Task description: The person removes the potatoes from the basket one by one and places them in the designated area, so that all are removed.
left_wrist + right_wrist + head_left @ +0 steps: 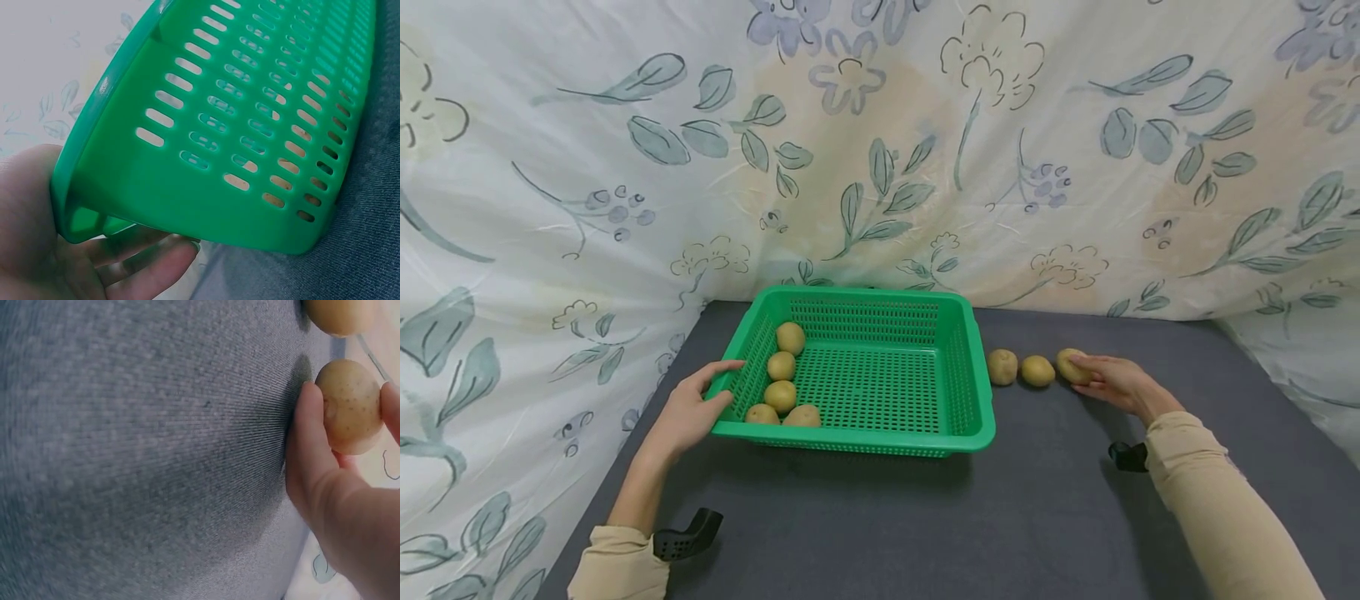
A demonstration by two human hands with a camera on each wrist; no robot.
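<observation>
A green plastic basket (880, 444) with slotted walls stands on the dark table. Along its left side lie several potatoes (781, 365), two of them in the near left corner. My left hand (694, 407) grips the basket's left rim; in the left wrist view the fingers (156, 265) curl beneath the rim's corner. Right of the basket, my right hand (1116, 383) pinches a potato (351, 406) between thumb and fingers, at the right end of a short row. Beside it sit a second potato (1037, 372) and a third potato (1002, 367), nearest the basket.
Dark grey cloth covers the table (895, 533). A flower-print curtain (880, 150) hangs behind the table and along both sides. A black wrist-camera mount (688, 536) juts from the left sleeve, and another black mount (1127, 457) from the right sleeve.
</observation>
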